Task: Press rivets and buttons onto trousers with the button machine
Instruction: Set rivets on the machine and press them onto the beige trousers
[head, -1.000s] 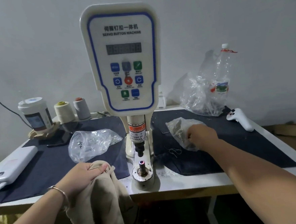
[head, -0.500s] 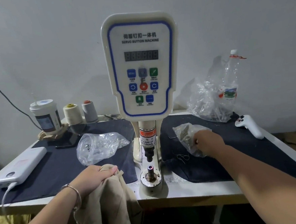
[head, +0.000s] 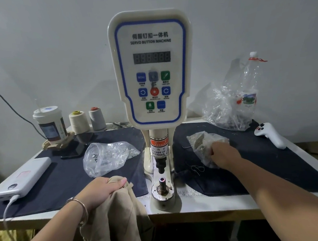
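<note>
Left hand (head: pixel 101 190) bunches the soft beige cotton trousers (head: pixel 116 217) at the desk (head: pixel 207 207) edge — grip closed on fabric — beside the cream plastic button machine (head: pixel 151 68). Right hand (head: pixel 222 153) digs into a crinkled clear plastic bag (head: pixel 201 143); its grip cannot be told.

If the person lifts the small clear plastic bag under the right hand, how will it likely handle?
The small clear plastic bag looks thin and crumpled, so it would probably sag and change shape. The small pieces inside would likely shift to its lowest point. The right hand has its fingers at the bag, which seems light enough to lift one-handed.
</note>
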Available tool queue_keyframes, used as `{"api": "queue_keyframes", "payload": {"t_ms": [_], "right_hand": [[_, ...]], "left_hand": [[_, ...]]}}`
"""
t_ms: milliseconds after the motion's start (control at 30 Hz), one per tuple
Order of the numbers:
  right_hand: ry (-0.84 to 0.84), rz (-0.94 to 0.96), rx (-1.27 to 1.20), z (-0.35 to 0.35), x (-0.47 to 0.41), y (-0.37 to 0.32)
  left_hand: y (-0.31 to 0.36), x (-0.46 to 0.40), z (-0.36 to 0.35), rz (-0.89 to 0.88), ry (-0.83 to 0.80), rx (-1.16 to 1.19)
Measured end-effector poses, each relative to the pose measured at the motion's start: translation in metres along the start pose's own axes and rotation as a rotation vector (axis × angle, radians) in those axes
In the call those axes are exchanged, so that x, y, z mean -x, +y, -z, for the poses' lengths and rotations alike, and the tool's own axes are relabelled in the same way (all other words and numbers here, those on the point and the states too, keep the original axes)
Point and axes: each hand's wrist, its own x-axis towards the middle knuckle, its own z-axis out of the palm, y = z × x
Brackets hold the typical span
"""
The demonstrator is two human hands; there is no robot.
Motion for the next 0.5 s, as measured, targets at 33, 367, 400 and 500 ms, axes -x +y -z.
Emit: {"api": "queue_keyframes", "payload": {"t_ms": [33,367,400,500], "right_hand": [[-0.001,0.001,0.001,0.001,0.000,-0.001],[-0.112,-0.071,-0.020,0.003,-0.001,-0.002],[-0.081,-0.070,-0.035,0.001,-0.001,-0.001],[-0.002,-0.074,-0.088,-0.006,-0.001,0.004]], "left_hand": [[0.000,0.000,0.000,-0.001,0.003,0.002],[-0.001,0.001,-0.001,-0.003,0.030,0.018],[-0.001,0.002,-0.001,-0.002,0.031,0.017],[-0.001,0.002,-0.001,0.002,0.034,0.014]]}}
